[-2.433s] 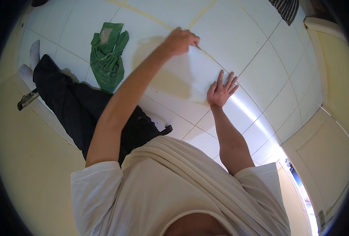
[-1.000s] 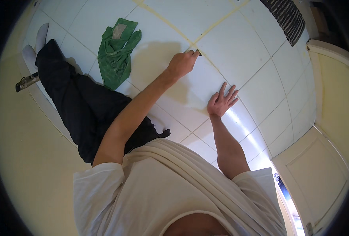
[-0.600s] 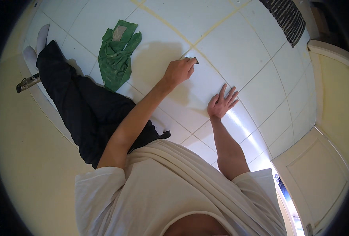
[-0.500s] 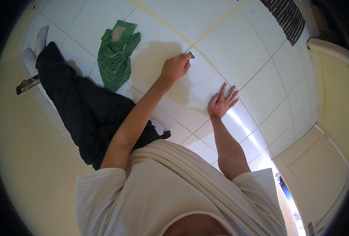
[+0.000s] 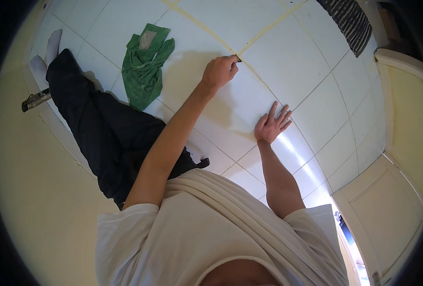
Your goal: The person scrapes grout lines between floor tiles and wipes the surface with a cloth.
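Note:
My left hand [image 5: 220, 72] is closed around a small dark flat piece, like a blade or scraper [image 5: 239, 59]; most of it is hidden by my fingers. Its tip touches the white tiled floor [image 5: 197, 102] just short of a spot where two yellowed joint lines [image 5: 258, 78] cross. Nearer to me and to the right, my right hand [image 5: 269, 126] rests flat on the tiles with fingers spread, holding nothing. A crumpled green cloth [image 5: 147, 71] with a pale patch lies left of my left hand.
My bent legs in dark trousers [image 5: 97, 124] stretch to the left, along a pale wall [image 5: 39, 190]. A dark-ended object [image 5: 36, 100] sticks out beside my lower leg. A black striped mat [image 5: 349, 26] lies at the far right. A cream door [image 5: 383, 214] stands on the right.
My left hand has slid slightly away from me, bringing the small blade-like piece closer to the crossing of the joint lines. My right hand stays planted. The view has shifted a little.

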Demonstrator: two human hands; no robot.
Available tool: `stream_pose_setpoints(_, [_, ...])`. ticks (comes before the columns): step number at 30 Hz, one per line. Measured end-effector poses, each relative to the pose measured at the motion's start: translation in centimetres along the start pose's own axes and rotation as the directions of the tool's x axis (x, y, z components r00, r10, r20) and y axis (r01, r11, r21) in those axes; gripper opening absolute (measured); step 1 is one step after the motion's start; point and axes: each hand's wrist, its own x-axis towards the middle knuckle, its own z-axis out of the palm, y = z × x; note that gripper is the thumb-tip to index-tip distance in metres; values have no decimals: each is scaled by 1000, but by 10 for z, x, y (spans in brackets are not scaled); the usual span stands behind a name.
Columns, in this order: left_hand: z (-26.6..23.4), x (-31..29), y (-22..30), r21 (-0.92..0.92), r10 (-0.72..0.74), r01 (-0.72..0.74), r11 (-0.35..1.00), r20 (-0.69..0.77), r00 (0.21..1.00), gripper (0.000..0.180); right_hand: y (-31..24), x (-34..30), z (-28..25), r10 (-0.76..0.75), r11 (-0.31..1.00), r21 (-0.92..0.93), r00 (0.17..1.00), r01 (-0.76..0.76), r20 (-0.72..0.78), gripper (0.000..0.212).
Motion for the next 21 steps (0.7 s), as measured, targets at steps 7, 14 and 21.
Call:
stream_pose_setpoints(7, [-1, -27, -5, -49, -52, 54, 997, 42, 998, 17, 2, -1, -1, 9, 1000, 7, 1000, -9, -8, 64])
stream_pose_setpoints(14, [-9, 10, -12, -20, -18, 18, 1000, 2, 1000, 19, -1, 0, 0, 1, 1000, 19, 1000, -1, -3, 64])
stream_pose_setpoints(21, [-17, -8, -8, -31, 0, 7, 1000, 229, 973, 19, 1, -1, -2, 10, 1000, -1, 1000, -10, -8, 64])
